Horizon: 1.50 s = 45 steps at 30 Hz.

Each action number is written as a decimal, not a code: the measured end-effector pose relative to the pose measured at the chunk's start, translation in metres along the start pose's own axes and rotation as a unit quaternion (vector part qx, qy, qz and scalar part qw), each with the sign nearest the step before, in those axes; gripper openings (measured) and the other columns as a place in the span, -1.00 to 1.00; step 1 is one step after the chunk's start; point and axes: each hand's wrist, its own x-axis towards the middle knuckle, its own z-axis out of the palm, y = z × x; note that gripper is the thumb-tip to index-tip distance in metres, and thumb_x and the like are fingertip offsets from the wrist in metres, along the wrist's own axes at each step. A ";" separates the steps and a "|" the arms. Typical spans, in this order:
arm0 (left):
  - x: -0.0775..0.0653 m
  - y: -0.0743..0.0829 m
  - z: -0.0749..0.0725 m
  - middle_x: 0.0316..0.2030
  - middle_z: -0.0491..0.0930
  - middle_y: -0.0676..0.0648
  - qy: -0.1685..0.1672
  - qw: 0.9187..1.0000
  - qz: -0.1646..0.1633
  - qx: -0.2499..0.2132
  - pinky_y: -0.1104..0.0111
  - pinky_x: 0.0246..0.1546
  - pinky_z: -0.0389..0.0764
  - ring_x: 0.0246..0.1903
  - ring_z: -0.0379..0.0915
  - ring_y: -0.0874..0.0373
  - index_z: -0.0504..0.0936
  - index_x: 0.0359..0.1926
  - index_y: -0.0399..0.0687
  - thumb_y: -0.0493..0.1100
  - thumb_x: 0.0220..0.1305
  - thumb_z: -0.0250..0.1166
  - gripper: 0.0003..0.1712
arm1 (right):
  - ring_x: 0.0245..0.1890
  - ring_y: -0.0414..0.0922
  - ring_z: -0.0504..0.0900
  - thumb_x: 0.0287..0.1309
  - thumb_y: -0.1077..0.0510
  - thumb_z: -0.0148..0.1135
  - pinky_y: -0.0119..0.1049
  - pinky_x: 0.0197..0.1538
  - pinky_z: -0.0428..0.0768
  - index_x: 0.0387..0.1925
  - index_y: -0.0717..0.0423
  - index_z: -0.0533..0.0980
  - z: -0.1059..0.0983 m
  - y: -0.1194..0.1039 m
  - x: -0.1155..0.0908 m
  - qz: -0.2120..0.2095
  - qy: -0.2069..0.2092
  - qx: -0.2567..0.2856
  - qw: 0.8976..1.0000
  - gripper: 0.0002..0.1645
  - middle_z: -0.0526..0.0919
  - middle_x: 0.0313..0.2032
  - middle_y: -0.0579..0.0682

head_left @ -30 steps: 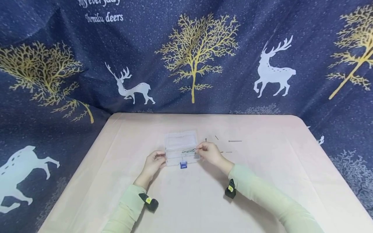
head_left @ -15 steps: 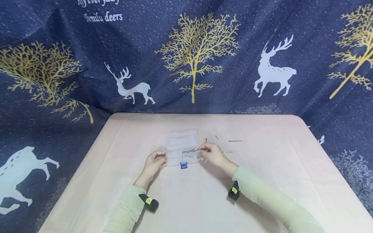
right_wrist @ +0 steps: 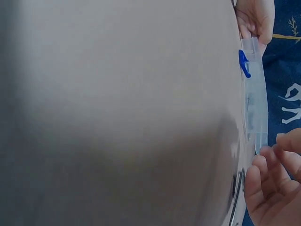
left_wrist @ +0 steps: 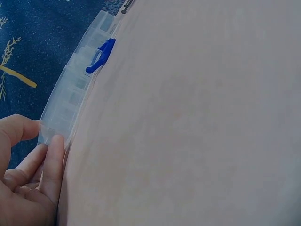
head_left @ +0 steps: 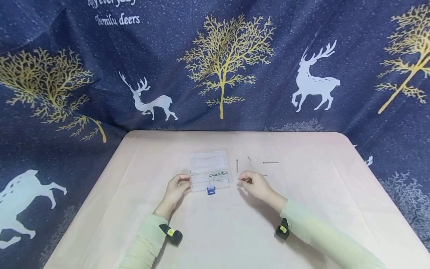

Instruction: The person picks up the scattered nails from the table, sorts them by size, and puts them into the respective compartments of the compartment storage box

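A clear plastic compartment box (head_left: 195, 186) with a blue latch (head_left: 211, 191) stands on the table, its lid (head_left: 209, 161) raised behind it. Thin dark-green strips (head_left: 218, 174) lie inside on the right. My left hand (head_left: 177, 189) pinches the box's left end between thumb and fingers; the left wrist view shows this grip on the box wall (left_wrist: 66, 101). Just right of the box, apart from it, hovers my right hand (head_left: 256, 185), fingers loosely bent. Nothing shows between its thumb and fingertips in the right wrist view, where the hand (right_wrist: 277, 183) is partly cut off.
Several thin nail-like pieces lie right of the box: an upright-lying one (head_left: 236, 166), a short one (head_left: 249, 158) and a longer one (head_left: 270, 162). Another (head_left: 265, 175) is partly behind my right hand. A dark-blue deer-patterned cloth (head_left: 201, 56) hangs behind the table (head_left: 215, 231).
My right hand has drawn back from the box's right side, rightward and slightly toward me, uncovering a nail-like piece on the table. My left hand keeps its hold on the box.
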 end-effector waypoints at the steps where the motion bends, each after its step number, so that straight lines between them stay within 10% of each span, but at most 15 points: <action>1: 0.000 0.000 0.000 0.02 0.50 -0.36 0.002 1.000 -0.002 0.002 0.33 -0.11 0.71 -0.05 0.56 -0.06 0.45 0.05 -0.38 -0.35 0.22 0.17 -0.64 | -0.42 -0.18 0.56 0.06 0.36 0.22 -0.46 -0.30 0.61 -0.30 0.27 0.58 -0.002 0.001 -0.002 -0.002 0.005 -0.012 1.000 -0.88 0.68 -0.37 0.11; 23: -0.004 0.004 -0.002 -0.02 0.52 -0.38 0.002 1.000 0.007 -0.001 0.40 -0.17 0.72 -0.10 0.57 -0.05 0.45 0.04 -0.41 -0.35 0.23 0.17 -0.64 | -0.28 -0.04 0.61 0.00 0.28 0.30 -0.12 -0.15 0.68 -0.20 0.21 0.60 -0.022 0.017 -0.021 -0.010 0.028 -0.169 0.985 -0.75 0.63 -0.26 0.05; 45: -0.002 -0.002 0.001 -0.06 0.54 -0.31 0.013 1.000 0.012 0.010 0.43 -0.19 0.72 -0.19 0.56 0.11 0.47 0.01 -0.36 -0.33 0.22 0.19 -0.67 | -0.25 -0.01 0.63 0.05 0.33 0.25 -0.16 -0.09 0.69 -0.36 0.12 0.62 -0.019 0.009 -0.018 -0.174 -0.029 -0.391 0.903 -0.89 0.62 -0.30 0.02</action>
